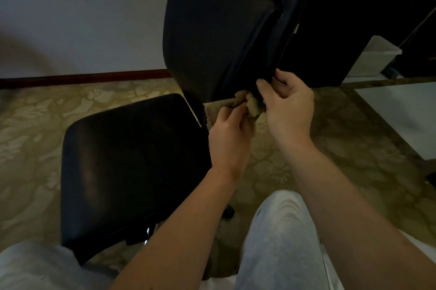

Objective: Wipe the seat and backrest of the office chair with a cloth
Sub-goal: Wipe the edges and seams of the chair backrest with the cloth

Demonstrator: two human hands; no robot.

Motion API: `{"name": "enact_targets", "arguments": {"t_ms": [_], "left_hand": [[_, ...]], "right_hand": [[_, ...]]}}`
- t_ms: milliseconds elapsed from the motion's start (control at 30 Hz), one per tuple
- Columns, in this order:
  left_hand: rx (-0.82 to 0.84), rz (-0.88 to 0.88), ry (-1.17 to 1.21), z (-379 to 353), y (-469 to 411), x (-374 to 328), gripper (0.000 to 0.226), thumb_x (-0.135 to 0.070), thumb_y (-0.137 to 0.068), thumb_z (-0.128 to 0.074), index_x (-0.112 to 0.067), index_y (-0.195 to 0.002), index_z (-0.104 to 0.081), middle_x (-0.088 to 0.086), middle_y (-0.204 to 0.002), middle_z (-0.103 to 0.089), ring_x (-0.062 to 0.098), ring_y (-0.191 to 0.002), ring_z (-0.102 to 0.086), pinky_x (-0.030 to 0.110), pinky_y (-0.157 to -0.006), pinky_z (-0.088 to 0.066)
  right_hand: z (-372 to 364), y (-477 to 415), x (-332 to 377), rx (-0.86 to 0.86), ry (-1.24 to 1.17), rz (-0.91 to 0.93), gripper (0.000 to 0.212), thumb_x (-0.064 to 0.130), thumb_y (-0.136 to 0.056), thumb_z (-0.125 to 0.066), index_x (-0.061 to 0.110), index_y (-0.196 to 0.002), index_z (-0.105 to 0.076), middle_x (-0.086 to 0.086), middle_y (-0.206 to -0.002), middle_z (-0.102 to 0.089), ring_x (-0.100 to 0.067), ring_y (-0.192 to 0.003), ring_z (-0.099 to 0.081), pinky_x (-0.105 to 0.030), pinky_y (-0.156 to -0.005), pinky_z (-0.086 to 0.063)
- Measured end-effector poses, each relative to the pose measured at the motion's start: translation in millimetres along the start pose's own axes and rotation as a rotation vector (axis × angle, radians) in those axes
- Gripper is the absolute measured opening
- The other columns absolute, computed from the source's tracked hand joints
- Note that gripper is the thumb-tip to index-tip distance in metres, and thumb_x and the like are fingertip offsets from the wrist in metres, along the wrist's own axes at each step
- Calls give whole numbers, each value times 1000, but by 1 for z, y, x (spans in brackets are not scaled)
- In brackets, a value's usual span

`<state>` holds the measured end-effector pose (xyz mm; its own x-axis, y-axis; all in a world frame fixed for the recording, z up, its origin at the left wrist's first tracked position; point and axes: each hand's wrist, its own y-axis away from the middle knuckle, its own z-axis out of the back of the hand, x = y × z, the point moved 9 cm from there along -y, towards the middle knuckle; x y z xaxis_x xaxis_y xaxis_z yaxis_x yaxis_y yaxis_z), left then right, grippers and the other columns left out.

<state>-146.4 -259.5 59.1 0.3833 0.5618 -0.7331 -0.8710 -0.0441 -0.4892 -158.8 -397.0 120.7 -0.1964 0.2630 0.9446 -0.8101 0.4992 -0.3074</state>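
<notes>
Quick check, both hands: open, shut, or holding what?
Left hand: grips the cloth.
Right hand: pinches the same cloth, by the lower edge of the backrest.

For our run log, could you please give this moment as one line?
left hand, right hand: grip crumpled tan cloth | cloth: at lower edge of black padded backrest | black seat: hands off

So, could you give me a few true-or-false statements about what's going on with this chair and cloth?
1. Both the left hand and the right hand hold the cloth. True.
2. The cloth lies spread flat on the seat. False: it is bunched up near the lower edge of the backrest.
3. The seat and backrest are both dark. True.
4. The floor is bare wood. False: it is patterned carpet.
</notes>
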Motion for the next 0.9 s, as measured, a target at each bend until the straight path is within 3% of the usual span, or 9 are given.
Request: {"name": "enact_targets", "arguments": {"t_ms": [133, 233, 400, 500, 633, 800, 900], "left_hand": [[24, 50, -15, -5, 16, 19, 30, -26, -102, -52, -16, -118, -75, 6, -110, -70, 26, -96, -68, 37, -77, -56], [59, 72, -37, 2, 16, 28, 25, -18, -101, -59, -15, -119, -76, 6, -114, -71, 25, -102, -68, 30, -84, -52], [-24, -15, -19, 28, 5, 8, 28, -13, -95, -69, -13, -123, -73, 3, -115, -71, 15, -105, -65, 10, -90, -40], [-22, -48, 25, 25, -3, -4, 28, -15, -96, -68, -13, -123, -73, 3, -115, -71, 15, -106, -65, 17, -94, -46], [5, -19, 34, 8, -6, -5, 26, -15, -101, -60, -13, -121, -75, 6, -120, -72, 21, -108, -68, 38, -94, -56], [8, 12, 62, 2, 4, 7, 28, -18, -104, -54, -16, -122, -75, 2, -119, -70, 16, -106, -65, 31, -90, -54], [28, 39, 32, -5, 14, 21, 27, -18, -101, -55, -16, -116, -77, 4, -112, -72, 19, -99, -67, 32, -82, -55]], "right_hand": [[-1, 4, 2, -8, -4, 17, 31, 13, -92, -71, 13, -123, -67, 6, -107, -74, 1, -100, -69, -21, -89, -56], [-2, 6, 2, 0, 0, 28, 36, 12, -91, -71, 14, -126, -65, 6, -111, -73, 2, -102, -68, -21, -90, -56], [-2, 8, 2, -9, -1, 36, 39, 10, -91, -70, 13, -129, -64, 5, -113, -72, 2, -104, -67, -15, -88, -54], [-2, 8, 3, -14, 0, 32, 38, 10, -91, -70, 11, -129, -64, 5, -113, -72, 3, -104, -67, -14, -88, -53], [-1, 9, 3, -26, 7, 20, 38, 9, -91, -70, 14, -129, -64, 8, -112, -71, 7, -103, -65, -9, -85, -51], [-3, 10, 1, -40, 14, 35, 42, 7, -91, -70, 14, -132, -61, 5, -117, -71, 0, -108, -66, -21, -94, -54], [-5, 13, -4, -49, -17, 37, 47, 3, -91, -68, 11, -136, -59, 2, -123, -69, -1, -111, -65, -14, -89, -53]]}}
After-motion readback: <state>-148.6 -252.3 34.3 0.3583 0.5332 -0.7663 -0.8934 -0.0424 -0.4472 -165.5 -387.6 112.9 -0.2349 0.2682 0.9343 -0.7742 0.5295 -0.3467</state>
